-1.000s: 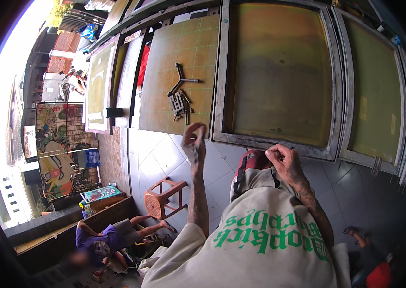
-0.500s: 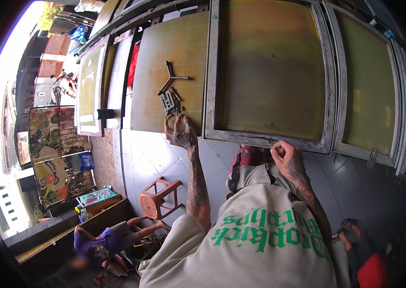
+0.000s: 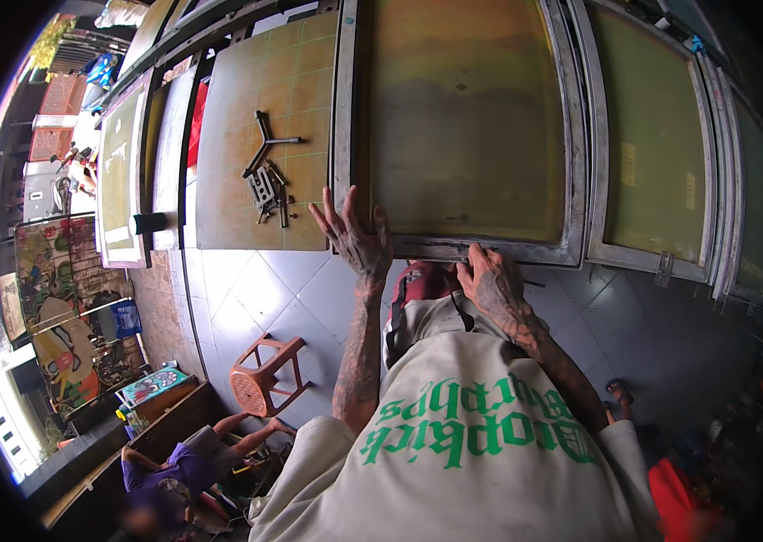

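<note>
In front of me is a large screen-printing frame (image 3: 569, 135) with a metal border and yellowish-brown mesh. My left hand (image 3: 359, 239) is at its near left corner, fingers spread and stretched forward, with nothing in them. My right hand (image 3: 494, 285) is at the near rail, its fingertips bent together against the rail's edge. Whatever those fingers may hold is hidden. Left of the frame, a Y-shaped socket wrench (image 3: 264, 142) lies on a gridded board (image 3: 228, 194). Nearer on that board are a slotted metal bracket (image 3: 261, 187) and several loose bolts (image 3: 283, 212).
More screen frames stand to the right (image 3: 652, 144) and far left (image 3: 124, 172). A brown plastic stool (image 3: 260, 379) is on the tiled floor at my left. A person in purple (image 3: 174, 465) is at lower left; another person's red garment (image 3: 675, 497) shows at lower right.
My left hand has left the bolts and bracket and moved right to the frame's corner, its fingers spreading. My right hand has moved left along the near rail. The whole view has shifted.
</note>
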A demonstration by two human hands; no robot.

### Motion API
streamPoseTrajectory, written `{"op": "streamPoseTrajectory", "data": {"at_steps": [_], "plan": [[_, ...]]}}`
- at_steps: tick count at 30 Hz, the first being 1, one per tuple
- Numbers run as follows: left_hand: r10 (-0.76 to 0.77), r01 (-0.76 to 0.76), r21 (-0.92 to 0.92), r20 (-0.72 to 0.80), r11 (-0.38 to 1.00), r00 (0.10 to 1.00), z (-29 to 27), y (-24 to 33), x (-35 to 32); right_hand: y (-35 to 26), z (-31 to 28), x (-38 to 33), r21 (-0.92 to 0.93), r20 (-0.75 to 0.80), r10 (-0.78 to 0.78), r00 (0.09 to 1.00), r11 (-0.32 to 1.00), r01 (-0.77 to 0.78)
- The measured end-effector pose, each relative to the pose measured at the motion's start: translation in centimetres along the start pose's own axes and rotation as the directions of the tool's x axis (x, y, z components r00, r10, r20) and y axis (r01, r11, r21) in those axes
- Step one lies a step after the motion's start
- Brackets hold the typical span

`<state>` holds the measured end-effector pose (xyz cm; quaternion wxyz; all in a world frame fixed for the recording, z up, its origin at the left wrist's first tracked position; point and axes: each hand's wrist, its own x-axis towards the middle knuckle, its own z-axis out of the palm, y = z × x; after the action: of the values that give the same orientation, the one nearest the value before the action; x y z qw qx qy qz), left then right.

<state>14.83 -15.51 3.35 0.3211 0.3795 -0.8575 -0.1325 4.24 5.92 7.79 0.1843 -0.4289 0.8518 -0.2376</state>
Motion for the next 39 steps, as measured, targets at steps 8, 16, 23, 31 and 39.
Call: {"op": "streamPoseTrajectory", "data": {"at_steps": [8, 16, 23, 31, 39], "plan": [[0.016, -0.015, -0.007, 0.122, 1.000, 0.992, -0.1, 0.3, 0.0, 0.5, 0.5, -0.6, 0.130, -0.008, 0.062, 0.998, 0.990, -0.061], [0.059, -0.059, -0.013, 0.075, 0.998, 0.995, 0.5, -0.4, 0.0, 0.6, 2.4, 0.0, -0.005, -0.030, 0.004, 1.000, 1.000, -0.005], [0.053, -0.052, -0.007, 0.081, 0.999, 0.995, 0.6, -0.7, -0.3, 1.4, 1.8, -1.2, 0.173, -0.201, 0.192, 0.960, 0.972, -0.158], [0.056, -0.057, 0.007, 0.093, 0.998, 0.994, 0.6, -0.6, -0.3, 1.9, 2.2, -1.1, 0.112, -0.162, 0.097, 0.982, 0.991, -0.079], [0.031, -0.032, 0.006, 0.115, 0.999, 0.993, 0.7, -0.7, -0.3, 1.7, 2.5, -1.4, 0.097, -0.172, 0.112, 0.979, 0.991, -0.097]]}}
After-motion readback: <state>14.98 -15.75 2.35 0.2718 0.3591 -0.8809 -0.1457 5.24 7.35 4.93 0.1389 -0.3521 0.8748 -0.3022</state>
